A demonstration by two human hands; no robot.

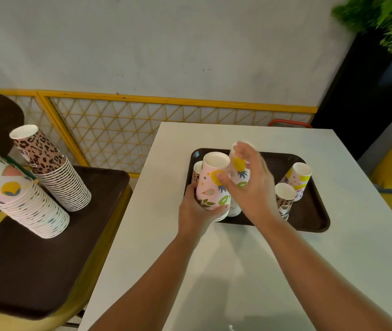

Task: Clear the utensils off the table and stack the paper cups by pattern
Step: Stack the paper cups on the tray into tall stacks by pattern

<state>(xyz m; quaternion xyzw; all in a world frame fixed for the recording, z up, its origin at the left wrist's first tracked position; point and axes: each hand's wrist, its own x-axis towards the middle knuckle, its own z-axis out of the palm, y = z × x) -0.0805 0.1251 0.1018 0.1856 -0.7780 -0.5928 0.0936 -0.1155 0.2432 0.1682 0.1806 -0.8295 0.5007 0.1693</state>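
A dark brown tray (309, 218) lies on the white table (238, 271). My left hand (197, 211) grips the base of a short stack of upside-down pink fruit-pattern cups (213, 180) at the tray's left side. My right hand (250, 185) hovers over a second fruit-pattern stack (238, 168), fingers spread and blurred, holding nothing that I can see. A leopard-print cup (196, 173) peeks out behind the held stack. At the tray's right stand a fruit-pattern cup (297, 180) and a leopard-print cup (284, 199), both upside down.
On a second brown tray (35, 259) at the left stand two tall stacks: fruit-pattern cups (15, 194) and leopard-print cups (49, 166). A yellow lattice railing (142, 120) runs behind. A green plant (386, 17) sits at the top right.
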